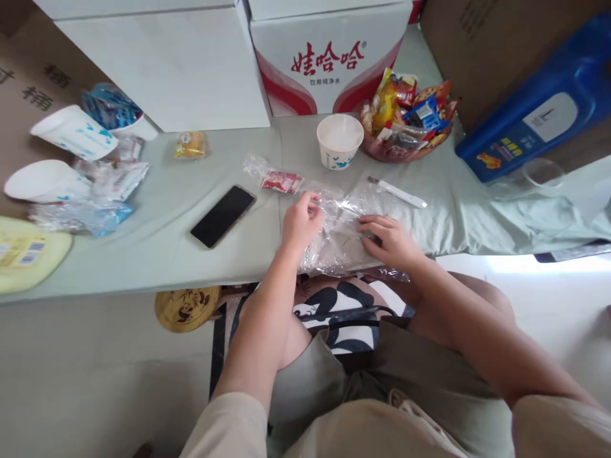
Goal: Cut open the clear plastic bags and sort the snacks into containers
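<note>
A clear plastic bag [340, 236] lies at the table's near edge, hanging a little over it. My left hand [300, 221] pinches the bag's upper left edge, fingers closed on the film. My right hand [390, 240] rests on the bag's right side with fingers curled, pressing it down. Just beyond the bag lie a small red packet in clear wrap [280, 181] and a white pen-like stick [397, 192]. A white paper cup [339, 140] stands behind them.
A black phone [222, 215] lies left of the bag. A bowl of wrapped snacks [405, 117], a blue jug [539, 108], white boxes [329, 57], paper cups [71, 132] and wrappers [90, 203] ring the cloth-covered table [157, 254]. A yellow lid [26, 251] sits far left.
</note>
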A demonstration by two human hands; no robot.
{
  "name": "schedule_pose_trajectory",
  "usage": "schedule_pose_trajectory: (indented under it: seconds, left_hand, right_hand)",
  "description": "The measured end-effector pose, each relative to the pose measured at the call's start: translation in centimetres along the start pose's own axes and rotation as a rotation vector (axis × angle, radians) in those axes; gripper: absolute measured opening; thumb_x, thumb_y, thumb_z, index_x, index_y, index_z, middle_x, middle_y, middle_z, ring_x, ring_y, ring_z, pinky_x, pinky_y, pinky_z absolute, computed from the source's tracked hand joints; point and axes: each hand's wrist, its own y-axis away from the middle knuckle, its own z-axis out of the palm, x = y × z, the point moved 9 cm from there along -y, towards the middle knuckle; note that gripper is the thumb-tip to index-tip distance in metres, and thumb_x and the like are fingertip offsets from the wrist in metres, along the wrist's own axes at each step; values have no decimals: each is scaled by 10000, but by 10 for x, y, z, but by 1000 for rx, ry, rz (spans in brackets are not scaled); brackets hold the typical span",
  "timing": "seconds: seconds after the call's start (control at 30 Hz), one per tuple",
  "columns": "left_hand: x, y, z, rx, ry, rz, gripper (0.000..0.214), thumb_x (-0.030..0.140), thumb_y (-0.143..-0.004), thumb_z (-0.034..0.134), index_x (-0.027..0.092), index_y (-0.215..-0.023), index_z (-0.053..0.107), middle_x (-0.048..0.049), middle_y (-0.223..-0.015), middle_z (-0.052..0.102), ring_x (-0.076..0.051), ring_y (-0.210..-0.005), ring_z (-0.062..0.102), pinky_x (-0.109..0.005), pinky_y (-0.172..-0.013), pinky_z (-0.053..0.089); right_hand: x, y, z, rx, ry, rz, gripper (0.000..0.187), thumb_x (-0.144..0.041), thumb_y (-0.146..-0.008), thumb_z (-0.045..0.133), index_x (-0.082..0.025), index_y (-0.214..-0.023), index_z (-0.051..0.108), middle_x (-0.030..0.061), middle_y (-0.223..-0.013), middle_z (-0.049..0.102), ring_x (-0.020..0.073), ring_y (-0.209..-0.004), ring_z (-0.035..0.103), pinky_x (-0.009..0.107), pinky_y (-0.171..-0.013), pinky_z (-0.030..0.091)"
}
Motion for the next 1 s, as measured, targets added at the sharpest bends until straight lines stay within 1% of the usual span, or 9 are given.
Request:
schedule_pose_trajectory:
  seconds: [0.13, 0.23, 0.33, 0.4, 0.5, 0.57, 0.77, 0.87, 1.0]
  left_hand:
    - [-12, -9, -15, 104, 97, -13, 191, 90, -824, 585, 207, -973, 613, 13, -780, 669, -114, -705, 615, -257, -738, 477]
    - [-19, -12, -8, 52, 239, -60, 184, 90, -841, 544, 213, -972, 583, 23, -763, 643, -98, -636, 598, -236, -654, 485]
    - [-20, -10, 4, -62, 290, -88, 144, 127, -874, 522, 218, -968, 583, 17, -786, 639, -80, -542, 542, -219, -528, 438]
    - [-15, -7, 7, -109, 259, -57, 116, 151, -876, 542, 218, -954, 598, 6, -804, 650, -78, -548, 531, -212, -511, 420]
    - [-7, -3, 9, -170, 223, 1, 96, 190, -863, 585, 218, -947, 622, -10, -809, 659, -89, -599, 542, -206, -525, 411]
    - [-4, -1, 11, -211, 230, 14, 101, 235, -853, 613, 216, -951, 630, -17, -816, 654, -90, -605, 537, -206, -523, 401]
    - [-5, 3, 12, -239, 253, 38, 204, 291, -774, 697, 204, -944, 624, -8, -828, 638, -81, -623, 529, -208, -574, 425]
    - [-7, 6, 7, -222, 223, 51, 245, 268, -744, 718, 203, -957, 616, -3, -867, 650, -63, -593, 476, -211, -582, 408]
    - [-12, 10, 6, -235, 137, 76, 361, 241, -728, 735, 215, -1070, 621, -20, -1031, 701, -38, -560, 399, -216, -599, 399]
  right_hand:
    - [1, -2, 1, -26, 56, 14, 211, -323, -907, 588, -227, -1044, 718, 133, -1252, 727, 335, -1148, 680, 545, -973, 532]
    - [1, 1, -10, 12, 25, 49, 218, -377, -935, 568, -237, -1027, 708, 120, -1139, 743, 312, -1039, 691, 501, -923, 538]
    - [11, 5, -38, 198, 62, 131, 186, -359, -958, 524, -271, -997, 684, 89, -1015, 733, 292, -976, 682, 486, -925, 517]
    - [24, 7, -58, 351, 136, 198, 193, -364, -931, 557, -283, -1069, 665, 96, -1105, 721, 325, -1069, 657, 530, -979, 482]
    - [48, 4, -67, 428, 180, 282, 472, -407, -848, 658, -259, -1291, 587, 143, -1307, 674, 402, -1229, 581, 604, -1024, 435]
    - [60, -2, -60, 379, 153, 307, 596, -409, -805, 701, -249, -1357, 543, 145, -1259, 705, 418, -1221, 579, 624, -1021, 423]
    - [53, -9, -55, 316, -53, 303, 66, -277, -858, 590, -266, -893, 646, 52, -817, 725, 273, -869, 686, 475, -876, 519]
    - [54, -1, -66, 451, -262, 386, 41, -262, -870, 565, -257, -832, 580, 28, -809, 704, 196, -749, 672, 381, -744, 546]
    - [72, 5, -58, 521, -547, 477, 52, -287, -899, 539, -264, -907, 494, 10, -888, 707, 100, -512, 559, 283, -507, 471]
